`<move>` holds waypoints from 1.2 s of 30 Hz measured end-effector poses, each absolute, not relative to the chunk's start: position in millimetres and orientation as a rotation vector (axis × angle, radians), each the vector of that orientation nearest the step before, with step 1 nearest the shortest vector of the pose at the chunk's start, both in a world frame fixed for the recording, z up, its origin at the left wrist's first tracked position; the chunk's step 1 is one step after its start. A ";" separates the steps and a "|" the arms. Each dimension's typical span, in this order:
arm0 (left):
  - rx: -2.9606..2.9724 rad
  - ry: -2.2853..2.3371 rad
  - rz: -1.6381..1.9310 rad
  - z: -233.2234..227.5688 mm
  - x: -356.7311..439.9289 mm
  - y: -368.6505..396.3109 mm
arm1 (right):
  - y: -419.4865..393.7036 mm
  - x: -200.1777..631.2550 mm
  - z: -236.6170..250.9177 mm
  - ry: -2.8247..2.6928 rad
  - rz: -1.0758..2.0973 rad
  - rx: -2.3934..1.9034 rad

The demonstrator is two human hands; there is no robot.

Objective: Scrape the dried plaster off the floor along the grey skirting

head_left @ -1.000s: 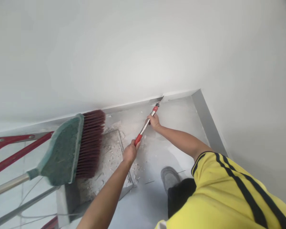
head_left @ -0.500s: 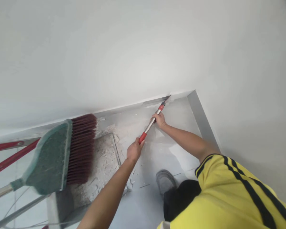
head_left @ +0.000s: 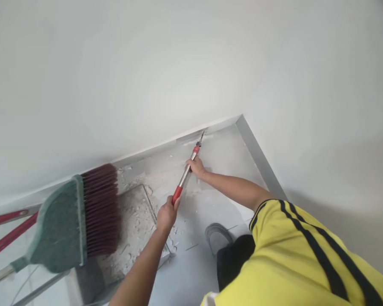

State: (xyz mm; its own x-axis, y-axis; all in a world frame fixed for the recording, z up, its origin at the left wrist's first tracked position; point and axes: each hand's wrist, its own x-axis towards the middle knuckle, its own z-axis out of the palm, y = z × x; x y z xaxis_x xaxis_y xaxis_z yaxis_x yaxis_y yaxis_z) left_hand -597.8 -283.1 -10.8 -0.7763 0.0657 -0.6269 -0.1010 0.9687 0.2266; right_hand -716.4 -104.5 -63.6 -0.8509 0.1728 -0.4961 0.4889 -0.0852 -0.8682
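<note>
I hold a long scraper [head_left: 185, 173] with a metal shaft and red ends in both hands. My left hand [head_left: 166, 216] grips its near red end. My right hand [head_left: 196, 166] grips the shaft farther up, near the second red collar. The blade tip touches the grey skirting [head_left: 191, 135] at the foot of the white wall [head_left: 166, 72], close to the room's corner. White flakes and dust lie on the grey floor [head_left: 217, 170] around the scraper.
A broom [head_left: 79, 216] with a green head and dark red bristles stands at the left, close to the camera. Beneath it lies a dusty square panel [head_left: 134, 229] with debris. Red bars [head_left: 6, 231] cross the far left. My shoe [head_left: 217, 237] rests on the floor.
The scraper's tip has slid left along the skirting, away from the corner, with both hands following. The view has shifted, so the broom sits lower and farther left.
</note>
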 end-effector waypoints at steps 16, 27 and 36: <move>0.014 2.395 0.393 -30.5 -610.2 -238.0 | -62.8 -728.9 -69.5 1.942 -2.132 0.709; 0.024 2.363 0.416 -29.7 -617.0 -218.9 | -44.4 -732.2 -56.7 1.884 -2.162 0.845; 0.070 2.306 0.475 -28.8 -628.1 -192.0 | -10.2 -736.0 -56.4 2.012 -2.086 0.846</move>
State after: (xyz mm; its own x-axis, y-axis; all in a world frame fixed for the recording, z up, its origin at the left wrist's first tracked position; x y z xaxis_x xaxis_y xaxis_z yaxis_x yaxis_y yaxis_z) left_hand -628.1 -192.0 -28.8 -0.7048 0.1926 -0.6827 -0.0931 0.9290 0.3582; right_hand -736.0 -10.2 -56.4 -0.8359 0.2878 -0.4673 0.4565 -0.1081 -0.8831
